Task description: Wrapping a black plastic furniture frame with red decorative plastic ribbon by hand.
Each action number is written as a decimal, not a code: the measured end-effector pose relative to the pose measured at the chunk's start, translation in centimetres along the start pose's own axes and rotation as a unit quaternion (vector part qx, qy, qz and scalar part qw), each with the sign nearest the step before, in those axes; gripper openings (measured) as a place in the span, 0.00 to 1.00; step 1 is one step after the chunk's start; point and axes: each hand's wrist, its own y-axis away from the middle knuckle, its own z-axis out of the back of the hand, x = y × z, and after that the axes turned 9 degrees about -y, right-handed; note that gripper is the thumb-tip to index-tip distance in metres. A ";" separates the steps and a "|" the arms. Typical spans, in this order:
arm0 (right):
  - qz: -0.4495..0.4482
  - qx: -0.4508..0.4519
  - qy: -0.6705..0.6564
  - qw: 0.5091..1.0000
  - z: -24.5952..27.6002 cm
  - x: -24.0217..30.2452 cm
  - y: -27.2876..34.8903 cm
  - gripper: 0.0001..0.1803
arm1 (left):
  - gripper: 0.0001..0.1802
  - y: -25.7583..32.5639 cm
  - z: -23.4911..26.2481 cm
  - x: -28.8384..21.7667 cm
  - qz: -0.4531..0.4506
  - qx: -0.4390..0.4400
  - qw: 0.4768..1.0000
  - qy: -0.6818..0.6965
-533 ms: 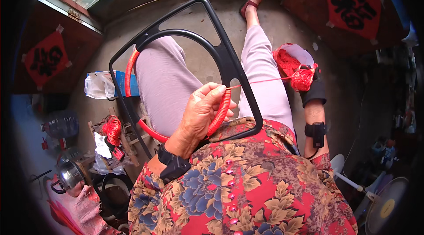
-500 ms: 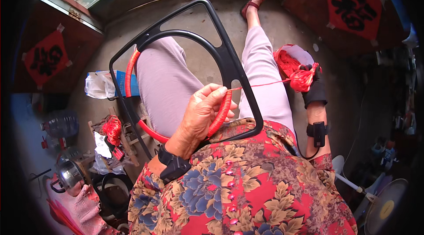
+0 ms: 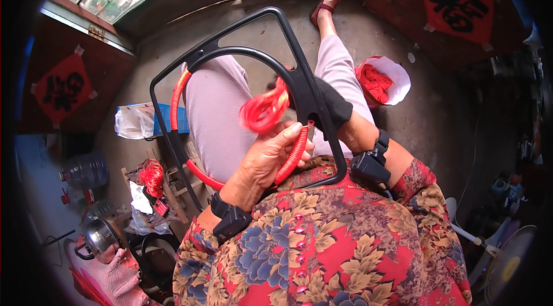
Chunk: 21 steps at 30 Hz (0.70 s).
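Observation:
A black frame [image 3: 307, 94] with a curved inner bar rests tilted across my lap. Red cord is wound tightly round parts of that inner bar. My left hand [image 3: 262, 159] closes round the wound section [image 3: 295, 156] at the right, thumb at the upper end of the winding. My right hand [image 3: 335, 104], in a black glove, reaches behind the frame's right side. From its fingers, partly hidden by the frame, a looped bundle of red cord [image 3: 265, 111] hangs, blurred by motion, inside the frame's opening.
Beyond my right knee stands a white-lined container [image 3: 397, 84] with red cord inside. To the left are a blue box [image 3: 180, 119] with plastic bags, a low wooden stand bearing another red cord bundle [image 3: 151, 176], and a metal pot [image 3: 102, 237]. A fan [image 3: 510, 268] stands lower right.
My right hand has swung left from beside the container to behind the frame, bringing the cord bundle into its opening. My left hand keeps its hold; the frame has shifted slightly.

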 end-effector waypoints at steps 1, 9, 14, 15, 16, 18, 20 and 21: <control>-0.035 0.027 -0.111 0.993 -0.8 -0.6 0.0 0.19 | 0.12 0.2 0.1 0.5 -0.001 -0.002 1.000 0.001; -0.127 0.076 -0.130 0.980 -2.8 1.6 1.7 0.29 | 0.11 -1.2 1.7 1.4 -0.084 0.065 0.991 0.081; -0.026 -0.008 0.148 0.989 -2.4 1.4 4.1 0.28 | 0.08 -1.4 1.2 1.3 -0.130 -0.019 0.990 0.059; -0.068 -0.045 0.144 0.986 -2.5 1.6 5.1 0.26 | 0.07 -1.2 1.4 1.2 -0.132 -0.003 0.990 0.054; -0.110 -0.083 0.141 0.980 -2.6 1.7 6.1 0.24 | 0.05 -1.1 1.3 1.0 -0.127 -0.011 0.991 0.046; -0.161 -0.089 0.226 0.957 -1.9 1.3 7.8 0.23 | 0.04 -1.0 1.4 0.9 -0.126 -0.006 0.991 0.055; -0.119 -0.081 0.420 0.896 -1.7 0.8 8.7 0.23 | 0.03 -1.0 1.1 1.0 -0.117 -0.015 0.992 0.046; -0.118 -0.083 0.419 0.897 -1.9 0.6 8.7 0.23 | 0.03 -1.0 0.9 1.0 -0.116 -0.014 0.992 0.045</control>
